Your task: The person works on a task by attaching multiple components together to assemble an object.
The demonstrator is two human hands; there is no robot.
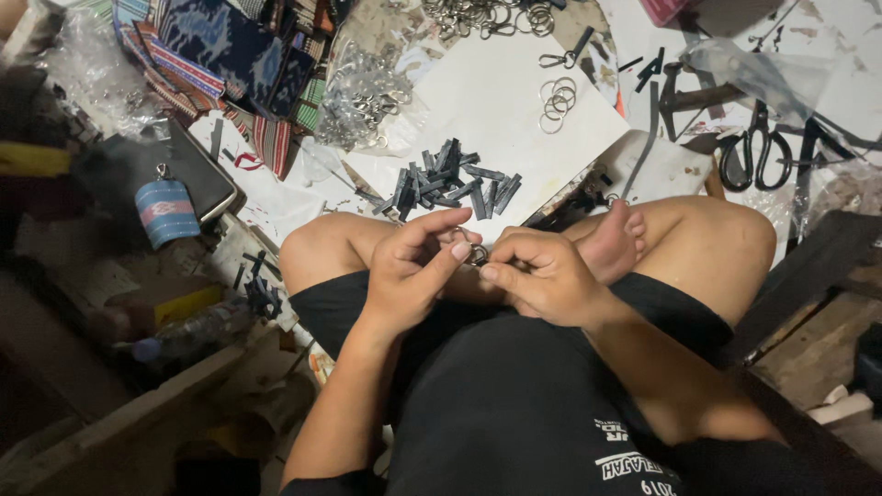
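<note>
Head view: key ring [477, 254] (half-hidden by fingers)

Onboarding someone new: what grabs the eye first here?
Both hands meet at centre, the left hand and right hand pinching a small metal key ring over crossed bare legs. Just beyond lies a pile of dark strips on a white board; black scissors lie upper right.

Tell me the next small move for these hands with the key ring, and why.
Probably take one dark strip from the pile ahead: the left hand and right hand both pinch the small metal ring, and no strip seems threaded on it.
</note>
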